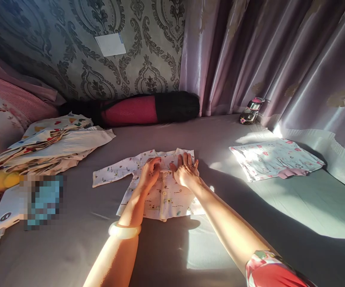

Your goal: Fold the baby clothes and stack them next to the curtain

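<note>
A small white baby shirt (172,199) with tiny prints and a buttoned front lies spread on the grey sheet. One sleeve stretches out to the left; the other appears folded inward across the chest. My right hand (186,170) rests flat on the shirt near its right shoulder, fingers spread. Beside it, my left hand (151,172) is on the upper chest with its fingers curled together, seemingly at the end of the folded sleeve. Its fingertips are partly hidden. A pale bangle (124,231) circles my left wrist.
Another printed garment (268,159) lies folded at right, near a dark bottle (251,111) by the curtain. Piled clothes (70,143) are at left. A white power bank (7,209) with a cable lies beside a blurred-out item. A pink and black bundle (130,109) lines the wall.
</note>
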A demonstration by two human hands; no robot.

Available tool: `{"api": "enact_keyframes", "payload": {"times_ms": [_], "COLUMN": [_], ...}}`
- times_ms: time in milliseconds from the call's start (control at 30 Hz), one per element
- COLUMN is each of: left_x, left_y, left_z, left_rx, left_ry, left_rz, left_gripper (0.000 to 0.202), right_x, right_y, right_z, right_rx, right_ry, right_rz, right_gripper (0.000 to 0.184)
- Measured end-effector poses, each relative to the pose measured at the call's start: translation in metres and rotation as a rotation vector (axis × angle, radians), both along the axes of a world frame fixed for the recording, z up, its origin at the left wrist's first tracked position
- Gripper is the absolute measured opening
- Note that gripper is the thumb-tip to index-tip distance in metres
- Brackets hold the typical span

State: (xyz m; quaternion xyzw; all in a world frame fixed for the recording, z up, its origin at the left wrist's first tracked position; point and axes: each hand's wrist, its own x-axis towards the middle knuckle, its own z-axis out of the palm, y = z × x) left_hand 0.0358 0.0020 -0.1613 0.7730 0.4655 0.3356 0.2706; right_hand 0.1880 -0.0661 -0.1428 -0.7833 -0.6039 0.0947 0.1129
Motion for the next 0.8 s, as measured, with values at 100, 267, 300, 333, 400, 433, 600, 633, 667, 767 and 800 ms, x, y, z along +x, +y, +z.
{"api": "enact_keyframes", "payload": {"times_ms": [100, 267, 300, 333, 400, 433, 600, 633, 667, 767, 800], "left_x": [0.001, 0.001, 0.002, 0.002, 0.002, 0.002, 0.002, 0.002, 0.002, 0.001, 0.001], "left_y": [0.000, -0.002, -0.002, -0.003, -0.003, -0.003, -0.002, -0.002, -0.002, -0.004, -0.005], "left_z": [-0.001, 0.001, 0.002, 0.002, 0.002, 0.002, -0.002, -0.003, -0.003, -0.004, -0.005], "left_rx": [0.023, 0.033, 0.035, 0.037, 0.039, 0.041, 0.099, 0.134, 0.171, 0.226, 0.213], "left_ry": [0.005, 0.048, 0.055, 0.060, 0.068, 0.072, 0.105, 0.119, 0.139, 0.233, 0.270], "left_rz": [0.005, -0.008, -0.011, -0.012, -0.011, -0.011, -0.015, 0.001, 0.023, 0.043, 0.025], "left_gripper": [0.036, 0.037, 0.037, 0.038, 0.038, 0.038, 0.037, 0.035, 0.034, 0.035, 0.036], "right_x": [0.005, 0.012, 0.014, 0.015, 0.018, 0.019, 0.018, 0.018, 0.017, 0.017, 0.018], "right_y": [0.002, 0.005, 0.006, 0.007, 0.009, 0.009, 0.009, 0.009, 0.009, 0.011, 0.012], "right_z": [-0.007, -0.009, -0.009, -0.008, -0.007, -0.007, -0.006, -0.005, -0.005, -0.004, -0.004], "right_rx": [0.027, 0.050, 0.031, 0.011, -0.023, -0.032, 0.065, 0.095, 0.112, 0.048, 0.006], "right_ry": [0.003, -0.026, -0.024, -0.022, -0.024, -0.031, -0.121, -0.134, -0.141, -0.120, -0.110], "right_rz": [-0.013, -0.050, -0.061, -0.069, -0.071, -0.072, 0.002, 0.038, 0.069, 0.097, 0.091], "right_gripper": [0.062, 0.062, 0.064, 0.065, 0.067, 0.067, 0.060, 0.058, 0.057, 0.057, 0.058]}}
